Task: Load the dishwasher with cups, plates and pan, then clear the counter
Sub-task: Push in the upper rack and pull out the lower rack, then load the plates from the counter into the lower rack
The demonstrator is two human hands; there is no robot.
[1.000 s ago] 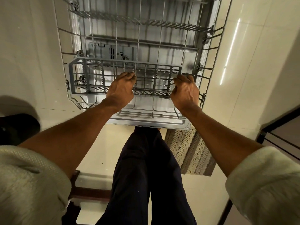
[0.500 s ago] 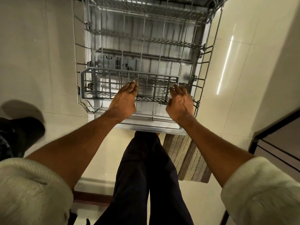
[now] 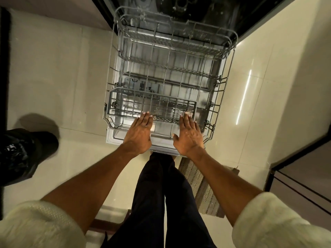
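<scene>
Fingers of the left hand [image 3: 138, 135] and right hand [image 3: 189, 136] are held straight, nothing grasped. Their tips are laid against the near edge of the cutlery basket [image 3: 125, 102], which is seated at the front of the pulled-out dishwasher rack [image 3: 222, 97].

Both bare arms reach forward and down, sleeves bunched above the elbows. The left hand [image 3: 138, 134] and right hand [image 3: 189, 136] lie flat, palms down, fingers straight.

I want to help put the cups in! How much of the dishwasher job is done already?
Only the getting-ready part. The dishwasher door is down and the lower rack is pulled out, but it holds no cups, plates or pan. Both hands, left hand and right hand, lie flat with straight fingers at the cutlery basket. All the loading is left; the counter is out of view.
</scene>
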